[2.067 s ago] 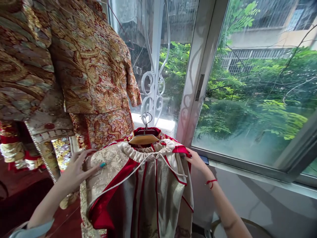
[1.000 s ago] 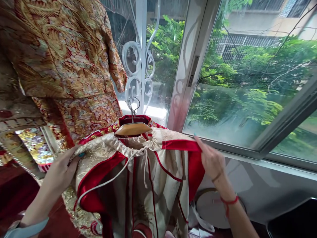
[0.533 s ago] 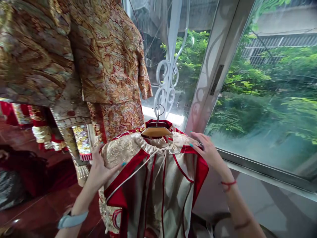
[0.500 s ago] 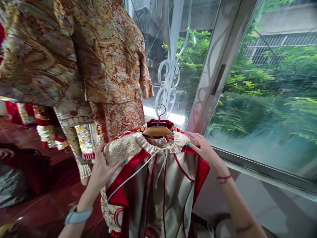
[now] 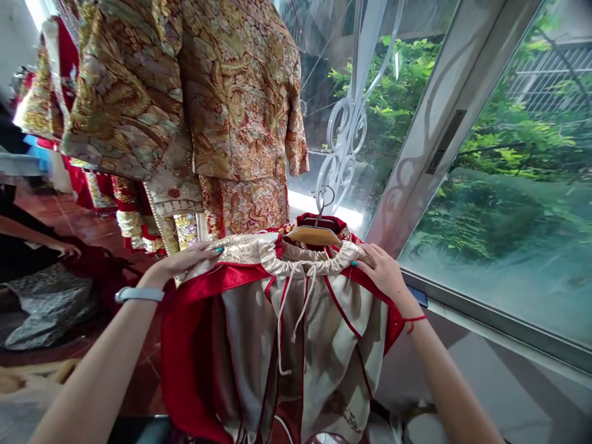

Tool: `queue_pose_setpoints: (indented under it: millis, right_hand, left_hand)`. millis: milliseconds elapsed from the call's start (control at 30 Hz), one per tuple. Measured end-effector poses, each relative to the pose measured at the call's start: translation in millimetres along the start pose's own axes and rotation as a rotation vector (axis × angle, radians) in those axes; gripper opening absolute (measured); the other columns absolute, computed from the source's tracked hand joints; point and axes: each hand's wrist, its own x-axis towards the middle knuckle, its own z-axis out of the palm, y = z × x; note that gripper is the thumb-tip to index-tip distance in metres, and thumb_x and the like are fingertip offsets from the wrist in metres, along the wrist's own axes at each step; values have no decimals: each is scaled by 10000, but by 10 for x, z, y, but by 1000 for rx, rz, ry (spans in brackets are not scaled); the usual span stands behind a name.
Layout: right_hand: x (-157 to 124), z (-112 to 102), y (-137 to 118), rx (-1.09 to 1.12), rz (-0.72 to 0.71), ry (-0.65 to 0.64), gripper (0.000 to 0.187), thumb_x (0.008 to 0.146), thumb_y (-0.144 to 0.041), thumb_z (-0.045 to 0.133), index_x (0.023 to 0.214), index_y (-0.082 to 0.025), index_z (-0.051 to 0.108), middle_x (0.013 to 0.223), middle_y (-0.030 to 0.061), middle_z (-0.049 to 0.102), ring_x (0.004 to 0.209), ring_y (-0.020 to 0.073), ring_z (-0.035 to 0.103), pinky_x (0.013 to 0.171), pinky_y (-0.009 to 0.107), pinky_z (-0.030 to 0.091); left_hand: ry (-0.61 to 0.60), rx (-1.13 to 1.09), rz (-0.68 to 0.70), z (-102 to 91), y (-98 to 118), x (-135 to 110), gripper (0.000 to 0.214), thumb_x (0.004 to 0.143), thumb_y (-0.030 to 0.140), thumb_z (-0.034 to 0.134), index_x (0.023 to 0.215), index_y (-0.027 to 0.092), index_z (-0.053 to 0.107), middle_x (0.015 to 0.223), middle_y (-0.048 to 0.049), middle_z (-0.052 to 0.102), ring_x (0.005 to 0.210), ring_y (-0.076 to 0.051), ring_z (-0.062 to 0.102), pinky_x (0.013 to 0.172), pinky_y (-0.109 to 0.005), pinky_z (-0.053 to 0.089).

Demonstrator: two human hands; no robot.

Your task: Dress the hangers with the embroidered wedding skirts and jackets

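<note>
Before me a cream satin garment with red trim (image 5: 324,327) hangs open over a wooden hanger (image 5: 312,235). Its gathered neckline has a white drawstring (image 5: 283,320), tied at the front with loose ends hanging. My left hand (image 5: 189,259) pinches the garment's upper edge on the left, drawing it out sideways. On the other side, my right hand (image 5: 383,274) grips the shoulder edge, thumb in front and fingers behind. A red collar (image 5: 319,219) of another garment shows behind the neckline on the hanger, whose metal hook rises beside a white scrolled metalwork (image 5: 342,126).
Gold embroidered jackets (image 5: 240,92) hang close on the left. More red and gold garments (image 5: 134,209) hang behind them. A window frame (image 5: 444,123) and sill stand to the right. At the far left, another person's hand (image 5: 67,248) reaches over grey patterned cloth (image 5: 46,302).
My left hand has moved up and outward, spreading the garment's left side and exposing more red lining. The right hand keeps its hold. The view has shifted left.
</note>
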Motion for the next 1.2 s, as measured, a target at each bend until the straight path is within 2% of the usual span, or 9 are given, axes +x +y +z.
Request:
queue_pose_setpoints:
  millis: [100, 233, 367, 400, 500, 633, 767, 933, 1200]
  right_hand:
    - [-57, -4, -47, -11, -11, 3, 420, 932, -468, 496, 1277, -237, 565, 1195, 101, 641, 1072, 283, 625, 866, 386, 514]
    - [-101, -50, -70, -10, 15, -8, 433, 937, -453, 491, 1304, -230, 539, 1197, 101, 631, 1058, 275, 624, 857, 390, 517]
    - [-154, -71, -267, -49, -12, 105, 389, 925, -385, 514, 1280, -231, 552, 1166, 105, 622, 1074, 287, 583, 921, 453, 476]
    - [-187, -46, -378, -48, -19, 191, 358, 922, -355, 515, 1252, -227, 568, 1159, 111, 619, 1092, 292, 565, 948, 472, 457]
    - [-308, 136, -824, 90, 17, 405, 225, 934, -275, 466, 1090, -209, 615, 1041, 109, 644, 1013, 264, 585, 904, 427, 475]
    - [-352, 506, -1360, 318, 181, 159, 188, 933, -351, 502, 998, -208, 604, 934, 74, 668, 782, 212, 615, 719, 329, 486]
    - [-235, 651, -1519, 542, 286, 88, 226, 925, -375, 468, 797, -211, 556, 747, 26, 604, 689, 183, 555, 655, 289, 452]
    - [-348, 294, -1339, 746, 233, -27, 310, 956, -402, 411, 766, -209, 561, 620, -19, 503, 571, 143, 456, 544, 246, 363]
    - [-414, -22, -893, 425, 109, -51, 330, 952, -310, 398, 695, -206, 578, 613, 4, 550, 582, 161, 484, 574, 257, 331]
  left_hand:
    - [-57, -46, 5, 159, -93, -8, 570, 551, 512, 743, 1022, 197, 689, 1063, -132, 714, 946, -315, 652, 802, -422, 555]
    - [394, 154, 239, 462, -50, -366, 608, 694, 458, 666, 1236, 198, 575, 1278, -157, 570, 1161, -337, 548, 1008, -513, 446]
    - [759, 343, 424, 1076, 66, -957, 318, 795, 337, 601, 1076, 189, 628, 1171, -145, 569, 1201, -328, 498, 1063, -516, 379]
    - [742, 294, 442, 1285, 85, -1070, 254, 808, 317, 587, 1025, 191, 625, 1079, -126, 594, 1120, -306, 542, 1015, -489, 423]
    - [342, 7, 316, 1929, 139, -1212, 309, 839, 316, 562, 1127, 204, 559, 999, -81, 629, 937, -241, 616, 853, -399, 505]
    - [252, -309, 150, 2411, 292, -1075, 358, 853, 386, 556, 1155, 204, 492, 1085, -93, 620, 1008, -237, 603, 914, -392, 463]
    - [109, -459, 96, 2340, 458, -1007, 291, 826, 500, 575, 856, 211, 569, 793, -22, 598, 751, -184, 565, 719, -303, 458]
    - [-196, -702, -133, 1998, 497, -1180, 509, 698, 703, 637, 726, 213, 501, 526, 113, 236, 445, -67, 160, 423, -214, 162]
    - [-107, -602, -3, 1542, 396, -1048, 521, 659, 653, 720, 618, 191, 483, 523, 88, 295, 485, -71, 235, 456, -226, 191]
